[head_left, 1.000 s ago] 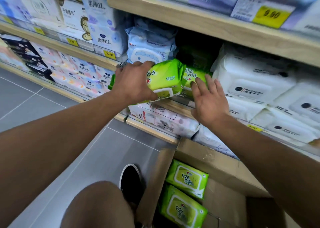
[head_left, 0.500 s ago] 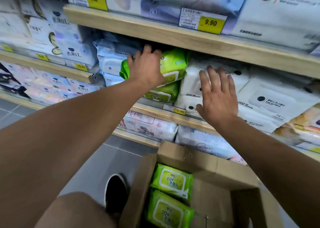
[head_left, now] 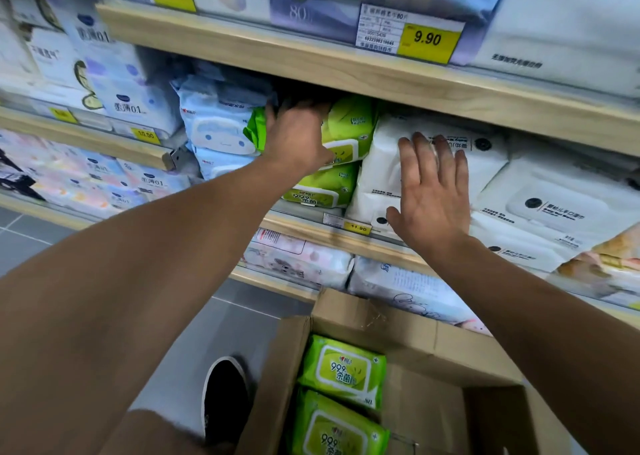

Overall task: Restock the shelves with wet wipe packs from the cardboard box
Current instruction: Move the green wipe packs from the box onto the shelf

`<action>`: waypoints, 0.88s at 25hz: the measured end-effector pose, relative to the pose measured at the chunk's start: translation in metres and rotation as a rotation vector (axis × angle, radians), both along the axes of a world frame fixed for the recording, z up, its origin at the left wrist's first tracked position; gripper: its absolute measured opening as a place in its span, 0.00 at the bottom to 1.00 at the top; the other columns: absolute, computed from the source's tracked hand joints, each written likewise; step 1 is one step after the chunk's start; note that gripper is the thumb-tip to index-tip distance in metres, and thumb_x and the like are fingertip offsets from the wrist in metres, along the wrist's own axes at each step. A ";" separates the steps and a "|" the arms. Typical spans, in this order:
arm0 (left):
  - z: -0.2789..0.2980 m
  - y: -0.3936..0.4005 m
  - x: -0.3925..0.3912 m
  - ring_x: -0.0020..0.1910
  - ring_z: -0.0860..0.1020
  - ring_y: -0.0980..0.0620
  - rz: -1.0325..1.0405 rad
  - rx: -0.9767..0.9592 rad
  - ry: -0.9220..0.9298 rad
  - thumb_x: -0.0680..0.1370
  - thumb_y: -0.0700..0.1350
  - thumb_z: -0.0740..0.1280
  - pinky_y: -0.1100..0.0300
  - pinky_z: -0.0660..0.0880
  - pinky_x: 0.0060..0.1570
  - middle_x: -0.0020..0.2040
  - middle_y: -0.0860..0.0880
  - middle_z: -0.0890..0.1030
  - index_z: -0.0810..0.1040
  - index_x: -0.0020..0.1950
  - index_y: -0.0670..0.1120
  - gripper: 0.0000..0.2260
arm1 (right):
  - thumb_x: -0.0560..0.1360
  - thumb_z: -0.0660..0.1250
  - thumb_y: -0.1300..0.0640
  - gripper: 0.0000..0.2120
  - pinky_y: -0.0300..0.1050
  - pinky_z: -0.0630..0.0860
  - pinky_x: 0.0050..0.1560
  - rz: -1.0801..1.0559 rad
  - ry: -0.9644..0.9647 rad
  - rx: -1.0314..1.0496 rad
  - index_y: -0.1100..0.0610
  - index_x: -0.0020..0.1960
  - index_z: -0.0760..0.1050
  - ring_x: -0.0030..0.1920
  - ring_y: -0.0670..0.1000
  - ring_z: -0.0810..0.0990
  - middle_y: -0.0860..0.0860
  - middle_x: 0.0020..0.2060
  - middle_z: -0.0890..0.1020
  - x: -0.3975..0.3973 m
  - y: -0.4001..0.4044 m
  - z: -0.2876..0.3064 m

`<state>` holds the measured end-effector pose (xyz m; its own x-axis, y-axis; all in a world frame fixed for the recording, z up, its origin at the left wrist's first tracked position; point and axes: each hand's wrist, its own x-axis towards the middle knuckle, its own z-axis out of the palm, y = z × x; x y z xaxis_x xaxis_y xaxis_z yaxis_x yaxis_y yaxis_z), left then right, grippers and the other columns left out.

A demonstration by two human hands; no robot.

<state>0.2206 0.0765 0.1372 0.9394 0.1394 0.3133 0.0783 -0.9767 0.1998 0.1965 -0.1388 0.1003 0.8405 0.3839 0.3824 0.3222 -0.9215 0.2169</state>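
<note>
Head view: left hand lies on the upper green wet wipe pack, pressing it into the shelf slot atop another green pack; whether it is clasped I cannot tell. Right hand lies open and flat against the white wipe pack. Glossy, squashy film pouches, probably slippery: best held by the long edges. Two more wait in the cardboard box.

Both forearms bare to the frame edge, no sleeves, no watch, no rings or bands on left hand or right hand. Fingers uncovered, no gloves. One dark slip-on shoe w/ pale, whitish sole rim visible at bottom centre. Knee bare at lower left, no trouser fabric in view there.
</note>
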 end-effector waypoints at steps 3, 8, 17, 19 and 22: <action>0.005 0.003 -0.006 0.67 0.68 0.41 -0.015 0.034 0.047 0.66 0.55 0.74 0.38 0.54 0.69 0.67 0.48 0.74 0.63 0.73 0.57 0.37 | 0.66 0.73 0.49 0.47 0.60 0.48 0.75 0.000 0.013 0.013 0.57 0.76 0.52 0.75 0.61 0.53 0.56 0.75 0.58 -0.002 0.000 0.003; 0.022 0.012 -0.001 0.64 0.72 0.41 -0.070 0.049 0.182 0.68 0.52 0.74 0.41 0.63 0.67 0.62 0.45 0.77 0.67 0.71 0.54 0.33 | 0.67 0.73 0.49 0.46 0.60 0.48 0.75 0.015 0.023 0.023 0.57 0.76 0.52 0.75 0.61 0.53 0.55 0.75 0.58 -0.006 -0.002 0.006; -0.004 0.002 0.004 0.73 0.59 0.42 -0.047 0.164 0.098 0.69 0.56 0.72 0.35 0.50 0.70 0.74 0.48 0.64 0.54 0.76 0.53 0.41 | 0.69 0.71 0.47 0.47 0.58 0.46 0.76 -0.016 0.083 0.010 0.56 0.77 0.46 0.76 0.60 0.47 0.54 0.77 0.52 -0.008 0.002 0.009; -0.009 -0.001 -0.007 0.69 0.64 0.41 0.006 0.147 -0.037 0.68 0.54 0.73 0.39 0.56 0.69 0.70 0.46 0.68 0.61 0.73 0.51 0.37 | 0.68 0.71 0.48 0.47 0.58 0.47 0.75 -0.014 0.071 0.015 0.56 0.77 0.47 0.76 0.60 0.49 0.54 0.76 0.53 -0.008 0.002 0.009; -0.028 -0.001 -0.022 0.62 0.69 0.40 0.007 0.185 -0.207 0.71 0.47 0.71 0.45 0.63 0.64 0.64 0.46 0.73 0.69 0.68 0.51 0.26 | 0.67 0.72 0.50 0.47 0.59 0.49 0.75 -0.010 0.055 0.040 0.57 0.77 0.49 0.76 0.61 0.50 0.54 0.76 0.55 -0.009 0.004 0.006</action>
